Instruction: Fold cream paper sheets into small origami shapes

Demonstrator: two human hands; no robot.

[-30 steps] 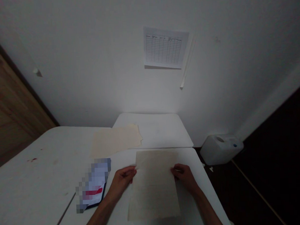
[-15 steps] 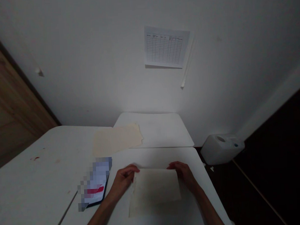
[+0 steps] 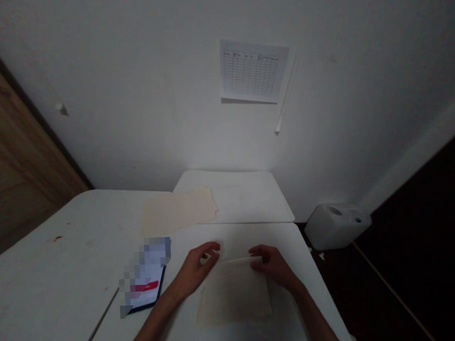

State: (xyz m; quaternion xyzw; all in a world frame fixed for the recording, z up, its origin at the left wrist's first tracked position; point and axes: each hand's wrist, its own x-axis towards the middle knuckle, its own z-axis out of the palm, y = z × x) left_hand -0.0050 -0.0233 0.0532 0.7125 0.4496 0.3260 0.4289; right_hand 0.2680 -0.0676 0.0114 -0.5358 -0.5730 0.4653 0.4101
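Observation:
A folded beige sheet (image 3: 233, 293) lies flat on the white table in front of me; whether it is paper or cloth I cannot tell. Its fold runs along the far edge. At the far left corner, my left hand (image 3: 197, 269) has its thumb and fingers apart, with nothing visible between them. My right hand (image 3: 274, 265) is at the far right corner. Its thumb rests on the sheet near the fold, while the bent index finger sits beyond the edge, a gap showing between them.
Left of my arm lies a phone (image 3: 145, 277), its lit screen partly blurred out. More beige sheets (image 3: 178, 210) rest farther back on the white table (image 3: 85, 277). A printed chart (image 3: 253, 71) hangs on the wall. On the dark floor at right stands a white plastic canister (image 3: 333, 228).
Both hands have shifted at the fold, the left opening its fingers and the right bringing its thumb over the sheet. The upper layer now reaches lower, nearly over the bottom one.

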